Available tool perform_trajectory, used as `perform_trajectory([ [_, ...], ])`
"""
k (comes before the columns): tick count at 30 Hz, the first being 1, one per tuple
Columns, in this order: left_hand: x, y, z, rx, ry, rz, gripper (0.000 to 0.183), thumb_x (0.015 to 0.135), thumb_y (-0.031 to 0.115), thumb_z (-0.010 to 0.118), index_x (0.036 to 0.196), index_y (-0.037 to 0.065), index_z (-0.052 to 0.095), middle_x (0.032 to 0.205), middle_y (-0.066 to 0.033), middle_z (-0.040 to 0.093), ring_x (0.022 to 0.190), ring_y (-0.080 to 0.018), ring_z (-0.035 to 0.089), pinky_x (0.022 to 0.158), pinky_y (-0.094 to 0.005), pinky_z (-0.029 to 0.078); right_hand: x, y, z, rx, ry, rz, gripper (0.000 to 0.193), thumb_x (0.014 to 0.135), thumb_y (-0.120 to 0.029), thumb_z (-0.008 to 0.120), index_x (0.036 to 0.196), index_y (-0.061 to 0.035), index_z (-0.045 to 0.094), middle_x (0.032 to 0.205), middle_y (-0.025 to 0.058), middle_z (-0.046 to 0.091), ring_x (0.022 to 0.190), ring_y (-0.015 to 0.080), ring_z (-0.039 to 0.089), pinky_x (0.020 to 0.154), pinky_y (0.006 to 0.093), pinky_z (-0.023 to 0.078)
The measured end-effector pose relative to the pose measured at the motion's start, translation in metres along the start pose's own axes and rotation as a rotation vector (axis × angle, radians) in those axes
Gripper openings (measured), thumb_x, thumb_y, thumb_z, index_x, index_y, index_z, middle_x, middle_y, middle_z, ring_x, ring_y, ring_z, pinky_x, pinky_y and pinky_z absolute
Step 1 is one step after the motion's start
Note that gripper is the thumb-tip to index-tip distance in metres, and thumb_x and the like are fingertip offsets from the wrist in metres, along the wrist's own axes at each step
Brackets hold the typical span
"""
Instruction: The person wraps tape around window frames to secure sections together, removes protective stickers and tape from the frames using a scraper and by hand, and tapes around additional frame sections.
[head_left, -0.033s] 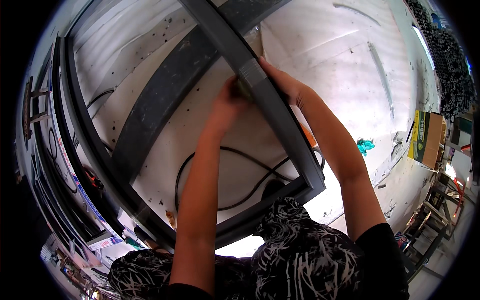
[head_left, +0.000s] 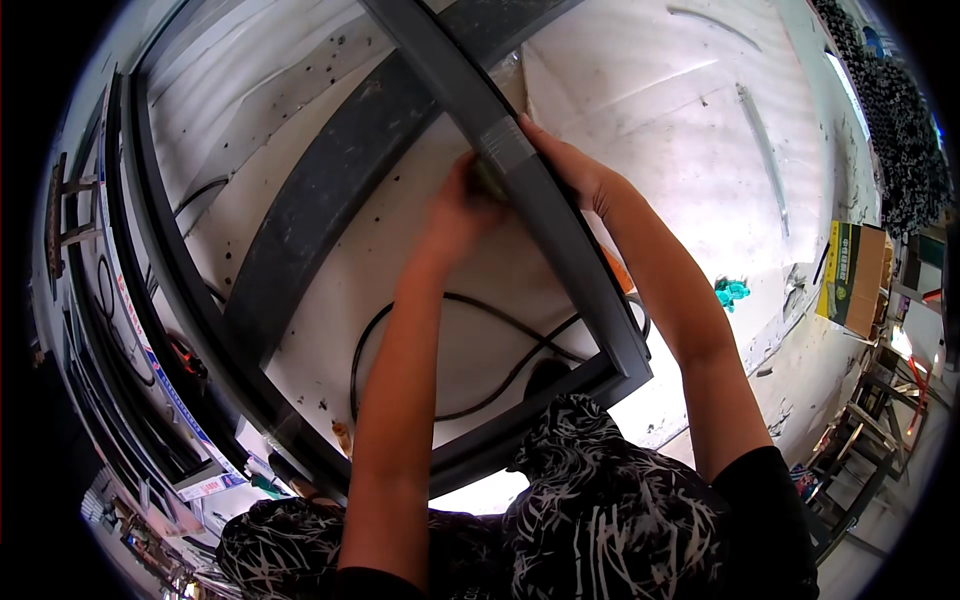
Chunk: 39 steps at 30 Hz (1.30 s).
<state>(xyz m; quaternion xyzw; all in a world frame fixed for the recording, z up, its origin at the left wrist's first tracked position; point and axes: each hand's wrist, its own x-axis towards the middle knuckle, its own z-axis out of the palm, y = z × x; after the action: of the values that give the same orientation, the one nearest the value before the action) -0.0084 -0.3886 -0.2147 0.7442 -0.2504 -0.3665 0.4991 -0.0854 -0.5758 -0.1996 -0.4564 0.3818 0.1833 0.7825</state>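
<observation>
A dark grey metal frame (head_left: 585, 290), with a mitred corner near my body, slants across the view. Glossy clear tape (head_left: 503, 143) is wrapped round its right-hand bar. Inside the frame, my left hand (head_left: 465, 210) is closed beside that bar, blurred by motion. It holds a dark, greenish thing (head_left: 488, 178), partly hidden by the bar and too smeared to name. From the outer side, my right hand (head_left: 570, 168) grips the same bar by the taped spot, its fingers mostly hidden behind the edge.
Under the frame lie a whitish worktop (head_left: 640, 130), a broad dark strip (head_left: 330, 190) and a looped black cable (head_left: 480, 408). A teal crumpled thing (head_left: 731, 292) lies to the right. Beyond it stands a yellow-green cardboard box (head_left: 850, 275). More long frames (head_left: 135, 350) stand at the left.
My left hand has shifted very slightly, still blurred beside the bar. My right hand and the frame look unmoved.
</observation>
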Motion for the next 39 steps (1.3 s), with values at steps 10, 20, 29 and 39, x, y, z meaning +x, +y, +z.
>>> perform_trajectory([
  [10, 0.007, -0.019, 0.015, 0.011, 0.22, 0.098, 0.062, 0.072, 0.004, 0.075, 0.128, 0.003, 0.049, 0.118, -0.0172, 0.059, 0.108, -0.0278, 0.06, 0.091, -0.0362, 0.049, -0.015, 0.004, 0.023, -0.177, 0.281, -0.423, 0.074, 0.088, -0.066, 0.054, 0.118, 0.001, 0.062, 0.101, 0.0113, 0.068, 0.095, 0.0183, 0.062, 0.086, 0.0289, 0.049],
  [20, -0.028, -0.015, 0.023, -0.672, 0.22, -0.048, 0.053, 0.081, 0.005, 0.071, 0.128, 0.002, 0.046, 0.123, -0.0093, 0.056, 0.114, -0.02, 0.056, 0.096, -0.032, 0.046, -0.071, -0.01, 0.08, -1.39, 0.553, -1.258, 0.031, 0.075, -0.019, 0.072, 0.104, -0.0093, 0.067, 0.145, 0.0108, 0.043, 0.136, 0.0309, 0.038, 0.108, 0.0449, 0.035],
  [29, -0.032, -0.027, 0.008, -1.29, 0.142, -0.162, 0.038, 0.089, 0.009, 0.062, 0.124, 0.001, 0.051, 0.12, -0.0108, 0.059, 0.113, -0.0231, 0.056, 0.101, -0.0366, 0.043, -0.065, 0.011, 0.09, -1.55, 0.691, -1.29, 0.004, 0.073, -0.012, 0.063, 0.075, -0.0086, 0.063, 0.132, 0.0072, 0.056, 0.129, 0.0269, 0.046, 0.106, 0.0425, 0.037],
  [39, -0.049, -0.012, -0.009, -1.758, -0.055, -0.124, 0.043, 0.083, 0.003, 0.06, 0.125, 0.005, 0.051, 0.122, -0.0142, 0.058, 0.119, -0.0275, 0.052, 0.111, -0.0431, 0.034, -0.054, 0.016, 0.1, -1.619, 0.844, -1.185, 0.011, 0.074, -0.014, 0.062, 0.076, -0.0065, 0.071, 0.134, 0.0119, 0.055, 0.126, 0.0272, 0.047, 0.103, 0.0419, 0.037],
])
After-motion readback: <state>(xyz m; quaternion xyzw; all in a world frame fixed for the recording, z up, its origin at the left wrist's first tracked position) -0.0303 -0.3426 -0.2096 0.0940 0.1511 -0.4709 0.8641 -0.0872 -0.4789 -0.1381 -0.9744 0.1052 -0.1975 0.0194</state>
